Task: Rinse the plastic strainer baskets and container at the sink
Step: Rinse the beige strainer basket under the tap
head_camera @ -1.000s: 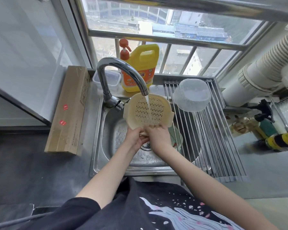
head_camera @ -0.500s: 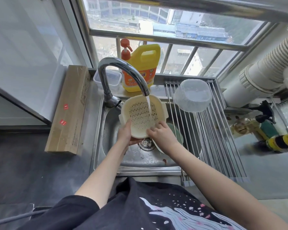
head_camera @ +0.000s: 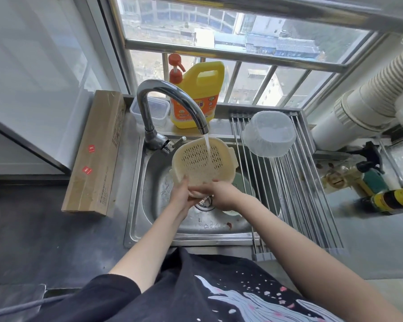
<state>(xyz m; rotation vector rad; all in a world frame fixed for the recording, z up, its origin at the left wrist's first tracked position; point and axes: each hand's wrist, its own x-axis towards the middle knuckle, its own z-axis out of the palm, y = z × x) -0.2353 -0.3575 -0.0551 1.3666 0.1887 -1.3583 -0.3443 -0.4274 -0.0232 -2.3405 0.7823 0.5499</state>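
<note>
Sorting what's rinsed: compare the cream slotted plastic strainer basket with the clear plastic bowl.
The cream slotted plastic strainer basket is opaque and perforated; the clear plastic bowl is translucent, without visible holes. The basket is gripped under running water by the left hand and right hand; the bowl rests on the rack. Both are plastic.

One wide-angle camera sits on my head, looking forward and steeply down over my chest and both forearms. The sink (head_camera: 149, 205) lies close below at centre, the window (head_camera: 230, 31) straight ahead at top, the counter (head_camera: 21, 217) bending away at both edges.
</note>
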